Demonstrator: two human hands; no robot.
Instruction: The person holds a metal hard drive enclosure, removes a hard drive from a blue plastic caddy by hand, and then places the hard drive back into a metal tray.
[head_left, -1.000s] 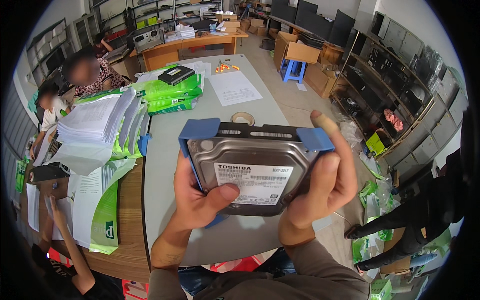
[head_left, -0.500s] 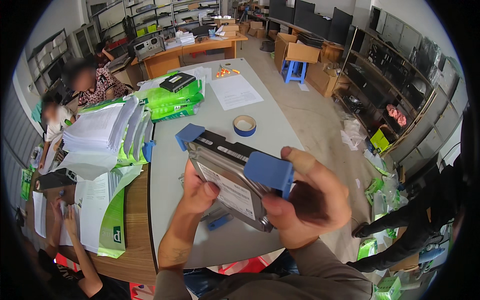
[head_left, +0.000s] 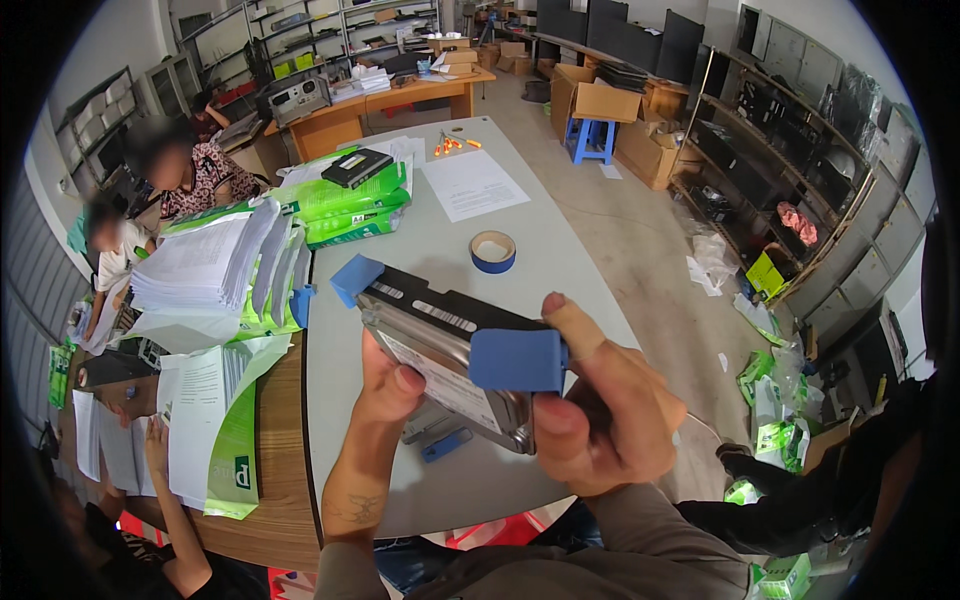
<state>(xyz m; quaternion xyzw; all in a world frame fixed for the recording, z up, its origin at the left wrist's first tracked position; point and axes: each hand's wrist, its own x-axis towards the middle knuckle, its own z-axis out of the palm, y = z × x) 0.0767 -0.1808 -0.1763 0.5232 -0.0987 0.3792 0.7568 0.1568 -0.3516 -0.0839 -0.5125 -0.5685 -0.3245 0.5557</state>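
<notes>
Tilted above the grey table (head_left: 400,500), a silver hard drive (head_left: 440,385) has a white label, a black strip along its upper edge and a blue piece at either end. My left hand (head_left: 393,385) is closed on its left side, thumb against the labelled face. My right hand (head_left: 620,415) grips the right end around the larger blue piece (head_left: 518,360), thumb below and index finger above. On the table beneath the drive lies a metal part with a blue end (head_left: 447,445), partly hidden by the drive and my arm.
Beyond the drive sits a blue tape roll (head_left: 493,264); farther back are a printed sheet (head_left: 475,185), orange-handled tools (head_left: 455,143) and a black device (head_left: 357,167) on green paper packs. Paper stacks (head_left: 190,265) stand left. Co-workers are at left; another person's dark leg (head_left: 765,510) is at right.
Both hands have shifted slightly left with the hard drive and tipped it, so its labelled face shows less and its upper edge more. The person at right has moved a leg.
</notes>
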